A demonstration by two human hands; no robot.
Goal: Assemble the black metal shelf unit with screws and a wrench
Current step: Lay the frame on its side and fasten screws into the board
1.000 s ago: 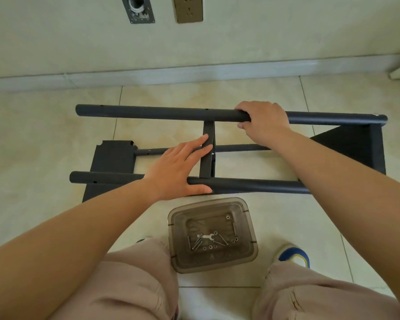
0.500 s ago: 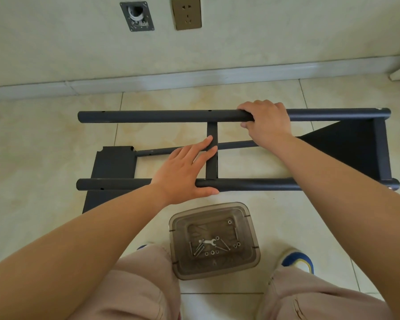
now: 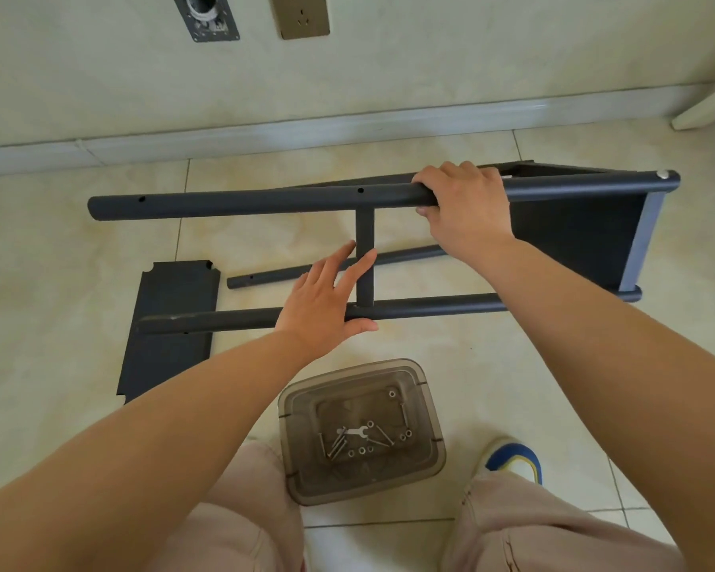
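My right hand [image 3: 467, 208] is wrapped round the far tube [image 3: 257, 200] of the shelf frame [image 3: 365, 262], which lies on the floor tiles by the wall; left hand [image 3: 327, 299] flat, fingers straight, on the near tube [image 3: 430, 307]. I'd tip slowly — loose panel [image 3: 170, 324] underneath — screws wait in the tub [image 3: 360, 431].

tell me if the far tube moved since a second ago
Yes. The far tube, gripped by the right hand, has lifted off the loose shelf panel.

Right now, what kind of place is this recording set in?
Probably a room in a home or flat, worked on at floor level: glossy beige floor tiles, a pale wall with a skirting board, and a wall socket low above it.
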